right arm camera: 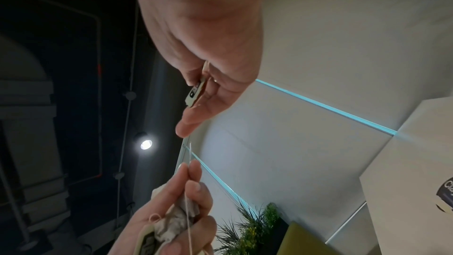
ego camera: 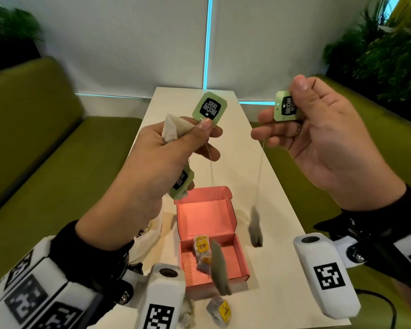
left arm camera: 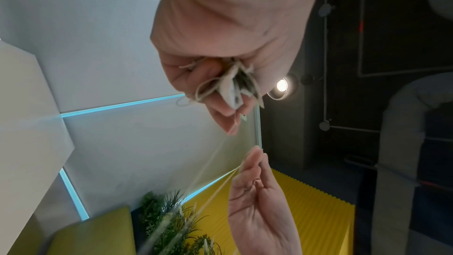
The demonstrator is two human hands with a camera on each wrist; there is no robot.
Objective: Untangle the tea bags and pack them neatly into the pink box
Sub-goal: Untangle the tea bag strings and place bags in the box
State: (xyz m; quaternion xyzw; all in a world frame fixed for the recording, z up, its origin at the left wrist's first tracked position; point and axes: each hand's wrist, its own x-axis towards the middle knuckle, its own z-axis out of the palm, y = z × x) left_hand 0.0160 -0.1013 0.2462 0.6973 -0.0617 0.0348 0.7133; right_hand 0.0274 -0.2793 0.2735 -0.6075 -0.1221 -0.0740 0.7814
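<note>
The pink box (ego camera: 223, 279) lies open on the white table, with yellow-tagged tea bags (ego camera: 201, 248) inside. My left hand (ego camera: 173, 143) is raised above the table and pinches a green tag (ego camera: 209, 109) while clutching a bunch of tea bags (ego camera: 173, 127) and strings (left arm camera: 208, 88); one bag (ego camera: 220, 269) dangles from it on a string over the box. My right hand (ego camera: 301, 115) is raised to the right and pinches another green tag (ego camera: 285, 106); its bag (ego camera: 255, 230) hangs blurred beside the box. In the right wrist view the tag (right arm camera: 196, 92) sits between thumb and fingers.
A yellow-tagged tea bag (ego camera: 220, 311) lies on the table (ego camera: 278, 186) in front of the box. White crumpled plastic (ego camera: 150, 236) sits left of the box. Green benches (ego camera: 33, 138) flank the table, with plants (ego camera: 377, 51) behind.
</note>
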